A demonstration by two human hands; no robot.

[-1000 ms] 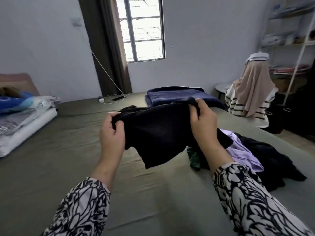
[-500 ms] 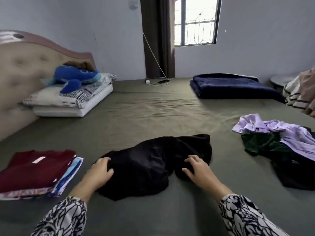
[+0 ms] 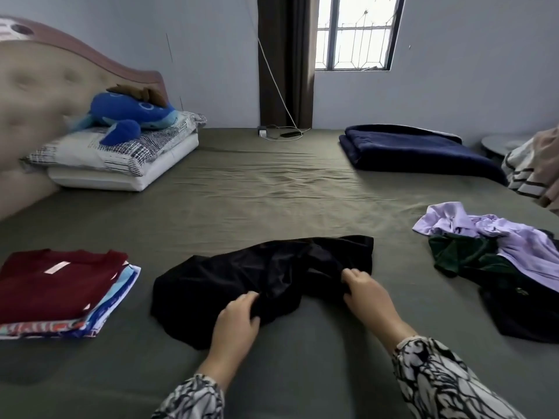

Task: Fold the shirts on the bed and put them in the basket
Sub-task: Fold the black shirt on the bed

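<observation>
A stack of folded shirts (image 3: 60, 291), a dark red one on top, lies at the left on the olive-green bed (image 3: 272, 189). Behind it, against the padded headboard (image 3: 45, 86), a blue plush toy (image 3: 130, 116) rests on two stacked pillows (image 3: 121, 164). In the centre, a crumpled black shirt (image 3: 242, 276) lies on the sheet in front of a person in black-and-white patterned sleeves. The left hand (image 3: 236, 325) rests on the shirt's near edge, its fingers curled into the fabric and gripping it. The right hand (image 3: 366, 294) pinches a fold of the same shirt near its right end, fingers bent around the cloth. Farther back, a charger and cable (image 3: 281, 134) lie at the foot of a dark curtain (image 3: 284, 62) beside a barred window (image 3: 357, 31). A folded navy blanket (image 3: 417, 152) sits at the bed's far right. Near the right edge lies a loose pile of unfolded clothes (image 3: 499, 258), a lilac shirt over dark green and black garments. No basket is in view.
</observation>
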